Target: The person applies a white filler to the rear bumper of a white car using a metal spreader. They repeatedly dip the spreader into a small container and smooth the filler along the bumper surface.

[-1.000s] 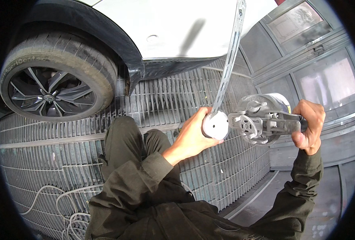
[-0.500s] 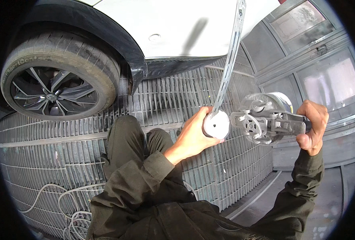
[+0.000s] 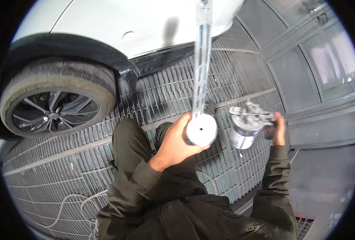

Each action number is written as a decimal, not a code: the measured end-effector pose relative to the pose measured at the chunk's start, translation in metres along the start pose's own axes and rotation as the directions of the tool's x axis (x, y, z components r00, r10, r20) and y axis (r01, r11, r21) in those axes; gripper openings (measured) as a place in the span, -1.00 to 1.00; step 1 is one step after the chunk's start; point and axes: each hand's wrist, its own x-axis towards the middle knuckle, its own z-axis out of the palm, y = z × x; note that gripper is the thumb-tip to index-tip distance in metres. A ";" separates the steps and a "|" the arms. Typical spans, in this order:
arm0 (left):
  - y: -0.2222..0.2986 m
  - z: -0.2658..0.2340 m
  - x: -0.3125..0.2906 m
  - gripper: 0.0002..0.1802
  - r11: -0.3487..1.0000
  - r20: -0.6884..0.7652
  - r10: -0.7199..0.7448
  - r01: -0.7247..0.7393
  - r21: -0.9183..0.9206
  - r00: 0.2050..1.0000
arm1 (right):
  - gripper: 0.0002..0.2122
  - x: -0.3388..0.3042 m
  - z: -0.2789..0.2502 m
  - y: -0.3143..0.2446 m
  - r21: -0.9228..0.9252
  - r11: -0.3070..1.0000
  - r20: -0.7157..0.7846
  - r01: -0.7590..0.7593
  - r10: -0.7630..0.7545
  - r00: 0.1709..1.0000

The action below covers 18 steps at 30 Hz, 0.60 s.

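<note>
My left hand (image 3: 171, 146) is wrapped round a small round cup (image 3: 193, 141) whose white face (image 3: 204, 132) has a dark spot in the middle. From the cup's far edge rises a long slotted metal strip (image 3: 202, 64), probably a stirring stick. Off to the right, my right hand (image 3: 279, 130) grips the handle of a paint can's stirring lid (image 3: 252, 114). Below that grey, paint-crusted lid hangs the paint can (image 3: 241, 140) with its pale label, blurred by motion. The can and the cup are apart.
A white car body (image 3: 153, 32) with a black-trimmed wheel arch stands ahead, its wheel (image 3: 55, 116) at the left. Slatted metal grating (image 3: 81, 172) forms the floor. Grey panels and doors (image 3: 297, 76) stand at the right. A pale hose (image 3: 61, 210) lies at lower left.
My right hand has lowered the paint can toward me and turned it, so its side shows. The cup has shifted slightly left in the picture, and the whole view has moved.
</note>
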 end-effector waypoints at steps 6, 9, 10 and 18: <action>0.006 -0.023 -0.039 -0.03 0.990 0.100 -0.097 0.086 0.108 0.990 | -0.45 0.021 0.048 0.243 0.166 0.828 0.025 -0.536 0.540 0.841; 0.012 -0.031 -0.051 -0.08 0.986 0.080 -0.144 0.136 0.098 0.986 | -0.37 0.023 0.070 0.354 0.374 0.748 -0.206 -0.549 0.644 0.737; 0.013 -0.033 -0.054 -0.12 0.985 0.060 -0.155 0.150 0.084 0.986 | -0.37 0.017 0.077 0.387 0.397 0.732 -0.264 -0.554 0.669 0.695; 0.005 -0.033 -0.054 -0.11 0.980 0.070 -0.197 0.194 0.053 0.978 | -0.51 -0.022 0.099 0.461 -0.444 0.672 -0.457 -0.593 0.399 0.795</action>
